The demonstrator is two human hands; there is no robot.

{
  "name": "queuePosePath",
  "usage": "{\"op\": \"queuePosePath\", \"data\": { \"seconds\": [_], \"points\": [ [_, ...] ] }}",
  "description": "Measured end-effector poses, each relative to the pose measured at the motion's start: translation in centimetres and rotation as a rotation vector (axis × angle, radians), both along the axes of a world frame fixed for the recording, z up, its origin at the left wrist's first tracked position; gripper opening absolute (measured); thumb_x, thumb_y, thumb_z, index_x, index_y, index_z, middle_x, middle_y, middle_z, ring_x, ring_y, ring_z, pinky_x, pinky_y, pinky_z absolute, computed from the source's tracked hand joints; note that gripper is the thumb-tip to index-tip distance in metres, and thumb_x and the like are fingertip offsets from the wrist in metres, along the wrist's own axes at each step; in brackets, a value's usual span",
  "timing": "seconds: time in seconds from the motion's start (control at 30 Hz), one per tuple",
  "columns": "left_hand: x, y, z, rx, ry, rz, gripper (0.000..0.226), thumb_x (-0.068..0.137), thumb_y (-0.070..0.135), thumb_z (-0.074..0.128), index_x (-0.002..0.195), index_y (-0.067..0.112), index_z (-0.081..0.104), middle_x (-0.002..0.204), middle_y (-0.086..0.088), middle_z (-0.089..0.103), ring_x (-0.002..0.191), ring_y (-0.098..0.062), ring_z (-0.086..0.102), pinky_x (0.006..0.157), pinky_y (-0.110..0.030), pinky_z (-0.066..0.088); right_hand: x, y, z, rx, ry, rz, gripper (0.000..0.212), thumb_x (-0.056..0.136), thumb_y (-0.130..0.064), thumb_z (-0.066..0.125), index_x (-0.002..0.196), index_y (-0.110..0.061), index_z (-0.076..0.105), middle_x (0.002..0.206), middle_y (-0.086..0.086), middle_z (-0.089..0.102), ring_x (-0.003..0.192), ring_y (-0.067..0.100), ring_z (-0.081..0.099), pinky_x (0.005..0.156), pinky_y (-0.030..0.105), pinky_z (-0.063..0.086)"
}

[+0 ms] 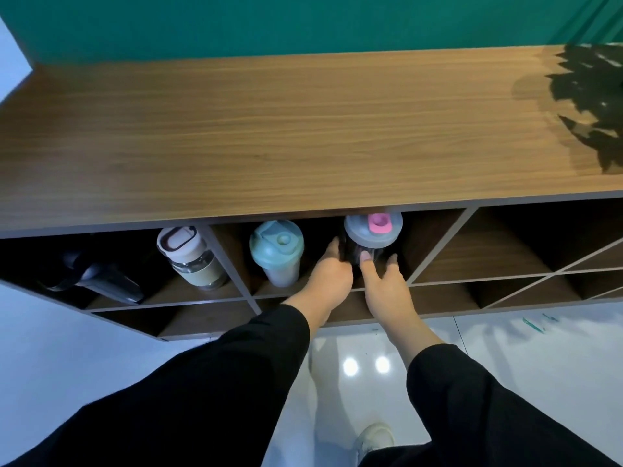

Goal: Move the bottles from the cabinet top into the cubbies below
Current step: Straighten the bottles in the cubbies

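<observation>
A dark bottle with a grey lid and pink spout [372, 232] stands in the middle upper cubby. My left hand [332, 274] wraps its left side and my right hand [384, 281] touches its front and right side with fingers spread. A teal-lidded shaker bottle [277, 252] stands in the same cubby, to the left. The cubby further left holds a glass bottle with a pale lid and green sleeve [192, 256] and a black bottle [97, 276] lying tilted. The wooden cabinet top [269, 136] carries no bottles.
Cubbies to the right [499, 247] have diagonal dividers and hold nothing. A lower row of cubbies [209, 320] runs beneath. A dark plant [596, 96] overhangs the top's right end. A green wall stands behind; glossy white floor and my shoe [376, 438] lie below.
</observation>
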State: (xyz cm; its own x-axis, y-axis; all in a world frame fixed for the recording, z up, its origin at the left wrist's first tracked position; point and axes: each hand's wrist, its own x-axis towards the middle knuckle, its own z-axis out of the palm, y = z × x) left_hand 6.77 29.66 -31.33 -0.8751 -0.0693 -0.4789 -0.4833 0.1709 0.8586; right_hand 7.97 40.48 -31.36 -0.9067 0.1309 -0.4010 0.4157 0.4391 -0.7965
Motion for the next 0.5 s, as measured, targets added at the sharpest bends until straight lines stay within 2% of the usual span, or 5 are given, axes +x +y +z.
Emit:
{"op": "queuePosePath", "data": {
  "seconds": [0.07,0.13,0.3,0.4,0.5],
  "points": [
    [1.7,-0.2,-1.2,0.028,-0.081,0.106,0.058,0.101,0.007,0.041,0.156,0.021,0.029,0.157,-0.010,0.040,0.142,-0.025,0.040,0.117,-0.037,0.032,0.4,-0.3,-0.2,0.096,-0.022,0.044,0.059,0.102,-0.054,0.034,0.101,-0.004,0.066,0.096,0.012,0.068,0.098,0.034,0.064,0.084,0.038,0.049],
    [4.1,-0.9,-2.7,0.059,-0.180,0.217,0.047,0.102,0.010,0.043,0.148,0.021,0.043,0.147,-0.008,0.051,0.131,-0.025,0.052,0.113,-0.042,0.041,0.9,-0.9,-0.9,0.132,-0.102,0.133,0.062,0.102,-0.053,0.032,0.080,-0.006,0.067,0.075,0.010,0.067,0.077,0.028,0.068,0.078,0.042,0.058],
    [7.9,-5.4,-4.8,0.019,-0.132,0.418,0.050,0.100,0.009,0.045,0.148,0.018,0.040,0.137,-0.009,0.059,0.121,-0.029,0.059,0.106,-0.049,0.047,0.3,-4.0,-3.0,0.049,-0.043,0.313,0.030,0.104,-0.024,0.043,0.126,-0.016,0.061,0.118,0.007,0.071,0.110,0.023,0.066,0.103,0.040,0.049],
    [7.4,-7.2,-3.9,-0.009,-0.057,0.420,0.057,0.100,0.007,0.043,0.153,0.025,0.030,0.139,0.000,0.055,0.115,-0.017,0.059,0.102,-0.038,0.049,-0.8,-6.8,-2.3,-0.020,0.044,0.363,0.051,0.102,-0.011,0.044,0.153,-0.015,0.036,0.146,0.012,0.052,0.136,0.028,0.049,0.104,0.023,0.033],
    [6.6,-7.9,-2.7,-0.006,0.009,0.347,0.069,0.099,0.001,0.043,0.158,0.028,0.018,0.145,0.005,0.050,0.121,-0.008,0.054,0.104,-0.028,0.045,-1.3,-8.8,-2.1,-0.108,0.015,0.396,0.063,0.102,-0.010,0.044,0.159,-0.023,0.018,0.158,0.010,0.038,0.145,0.027,0.037,0.108,0.027,0.030]
  ]
}}
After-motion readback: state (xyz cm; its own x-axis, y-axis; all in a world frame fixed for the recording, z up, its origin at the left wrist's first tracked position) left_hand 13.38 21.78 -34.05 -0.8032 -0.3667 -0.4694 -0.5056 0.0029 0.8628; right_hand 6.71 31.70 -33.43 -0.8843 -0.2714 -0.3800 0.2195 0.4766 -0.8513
